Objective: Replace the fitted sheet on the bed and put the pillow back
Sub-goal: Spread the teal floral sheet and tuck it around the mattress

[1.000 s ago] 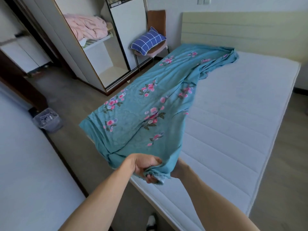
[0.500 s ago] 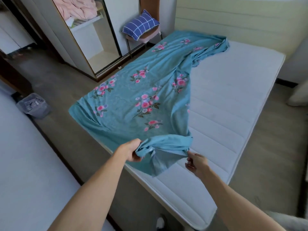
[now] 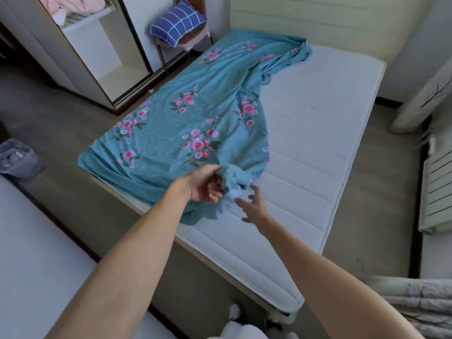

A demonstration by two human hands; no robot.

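Left hand [image 3: 204, 183] grips a bunched corner of the floral sheet [image 3: 195, 113], spread over the mattress's [image 3: 318, 133] left half. Right hand [image 3: 254, 206], fingers spread, hovers beside the bunch.

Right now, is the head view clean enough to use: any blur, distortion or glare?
Head view: wide-angle bending bows the headboard and wardrobe; the right hand is slightly motion-blurred, the left hand on the sheet sharper; daylight is soft, with no glare on the mattress.
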